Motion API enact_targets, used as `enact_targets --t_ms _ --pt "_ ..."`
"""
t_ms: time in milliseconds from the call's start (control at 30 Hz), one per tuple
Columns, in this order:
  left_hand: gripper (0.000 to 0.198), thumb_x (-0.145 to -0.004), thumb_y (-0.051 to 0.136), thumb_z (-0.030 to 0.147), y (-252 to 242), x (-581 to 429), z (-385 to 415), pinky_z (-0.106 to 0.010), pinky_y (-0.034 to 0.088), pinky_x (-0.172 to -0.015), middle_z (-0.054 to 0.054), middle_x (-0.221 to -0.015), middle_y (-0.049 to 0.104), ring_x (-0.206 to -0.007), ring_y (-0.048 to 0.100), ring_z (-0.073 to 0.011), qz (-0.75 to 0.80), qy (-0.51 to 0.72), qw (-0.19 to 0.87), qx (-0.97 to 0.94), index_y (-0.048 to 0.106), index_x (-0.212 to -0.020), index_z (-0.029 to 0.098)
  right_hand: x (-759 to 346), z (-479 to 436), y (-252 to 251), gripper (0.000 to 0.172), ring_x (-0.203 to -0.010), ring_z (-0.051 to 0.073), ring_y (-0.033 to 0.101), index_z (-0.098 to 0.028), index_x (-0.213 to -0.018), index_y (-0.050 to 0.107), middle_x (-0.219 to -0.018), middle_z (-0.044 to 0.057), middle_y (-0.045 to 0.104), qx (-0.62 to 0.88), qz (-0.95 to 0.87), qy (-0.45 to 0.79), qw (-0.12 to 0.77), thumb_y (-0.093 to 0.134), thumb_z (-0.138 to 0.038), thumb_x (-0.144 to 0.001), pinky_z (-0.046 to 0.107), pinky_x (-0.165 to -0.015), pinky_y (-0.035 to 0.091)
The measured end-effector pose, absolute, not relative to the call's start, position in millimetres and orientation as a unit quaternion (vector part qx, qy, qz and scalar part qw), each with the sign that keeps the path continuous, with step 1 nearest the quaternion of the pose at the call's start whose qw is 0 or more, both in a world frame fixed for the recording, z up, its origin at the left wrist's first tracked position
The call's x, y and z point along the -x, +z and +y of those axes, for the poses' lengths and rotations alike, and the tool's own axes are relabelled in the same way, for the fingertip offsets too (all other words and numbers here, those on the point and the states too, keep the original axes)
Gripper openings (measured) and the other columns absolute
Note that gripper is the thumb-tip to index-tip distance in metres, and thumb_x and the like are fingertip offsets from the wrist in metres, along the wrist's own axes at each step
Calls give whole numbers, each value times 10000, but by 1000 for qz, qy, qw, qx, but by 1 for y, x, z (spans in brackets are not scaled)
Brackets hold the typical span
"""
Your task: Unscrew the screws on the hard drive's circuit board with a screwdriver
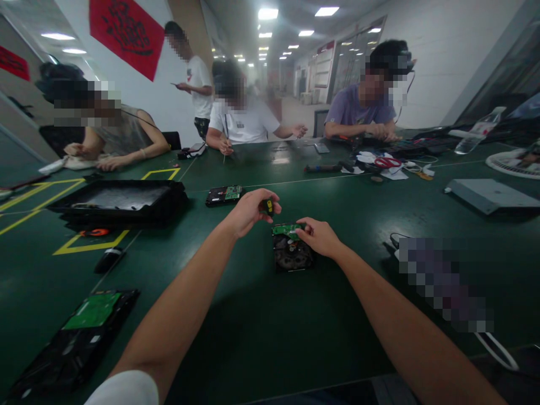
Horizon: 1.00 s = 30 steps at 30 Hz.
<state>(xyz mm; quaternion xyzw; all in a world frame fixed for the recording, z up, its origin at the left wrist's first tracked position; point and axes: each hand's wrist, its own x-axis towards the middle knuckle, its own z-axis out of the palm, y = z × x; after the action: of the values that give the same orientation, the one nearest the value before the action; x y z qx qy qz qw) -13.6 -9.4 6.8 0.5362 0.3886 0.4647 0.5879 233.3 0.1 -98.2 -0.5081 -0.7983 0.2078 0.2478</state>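
An opened-up hard drive (292, 256) lies on the green table in front of me, its green circuit board (284, 229) along the far edge. My right hand (320, 236) grips the drive's far right corner, thumb on the board and fingers curled behind it. Just above and to the left, my left hand (253, 214) is closed around a stubby black-and-yellow tool handle (269, 206); any shaft or tip is hidden from view. A second hard drive (223, 195) rests beyond my left hand.
A larger black unit with a green board (93, 311) lies near left, below a black mouse (108, 260) and a black tray (122, 202). A grey metal box (491, 196) and a blurred pouch (442, 281) sit to the right. Several people work across the table (253, 349).
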Motion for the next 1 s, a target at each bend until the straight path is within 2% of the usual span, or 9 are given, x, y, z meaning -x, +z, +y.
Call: enact_targets --t_ms 233,367,500,600,800,1000 --pt "219 -845 620 370 8 12 -10 -306 568 -636 -110 -903 699 -843 676 -219 376 473 584 -542 650 -872 155 -233 0 -97 363 -683 142 568 -230 -1246 667 -801 9 673 507 -801 209 241 588 -458 -975 262 -608 345" --pt "235 -818 663 385 12 22 -6 -263 555 -605 -84 -925 672 -846 636 -191 421 486 498 -583 713 -850 157 -232 -1 -96 352 -675 140 569 -231 -1247 664 -789 3 666 509 -801 210 238 586 -444 -979 264 -614 352" --pt "248 -837 662 392 14 26 -6 -239 520 -551 -85 -908 694 -805 646 -184 449 488 461 -590 721 -924 167 -233 0 -96 355 -668 136 566 -222 -1248 662 -771 0 656 506 -802 209 238 586 -444 -982 266 -622 356" --pt "234 -853 639 369 13 22 -7 -241 507 -541 -105 -909 722 -826 678 -206 428 493 492 -576 689 -953 164 -233 1 -97 362 -668 135 565 -221 -1247 662 -778 2 658 504 -804 205 241 590 -454 -980 266 -621 351" --pt "249 -864 561 366 6 11 -9 -282 547 -602 -121 -921 715 -869 672 -224 355 459 616 -533 681 -874 148 -233 2 -99 365 -664 134 567 -222 -1256 660 -763 -2 660 511 -799 207 239 593 -448 -978 262 -608 342" --pt "275 -873 588 368 10 17 -8 -280 554 -630 -119 -914 689 -857 646 -209 390 440 564 -579 732 -933 141 -234 2 -100 374 -656 137 565 -226 -1254 661 -762 -3 657 501 -805 206 243 579 -468 -982 266 -602 351"
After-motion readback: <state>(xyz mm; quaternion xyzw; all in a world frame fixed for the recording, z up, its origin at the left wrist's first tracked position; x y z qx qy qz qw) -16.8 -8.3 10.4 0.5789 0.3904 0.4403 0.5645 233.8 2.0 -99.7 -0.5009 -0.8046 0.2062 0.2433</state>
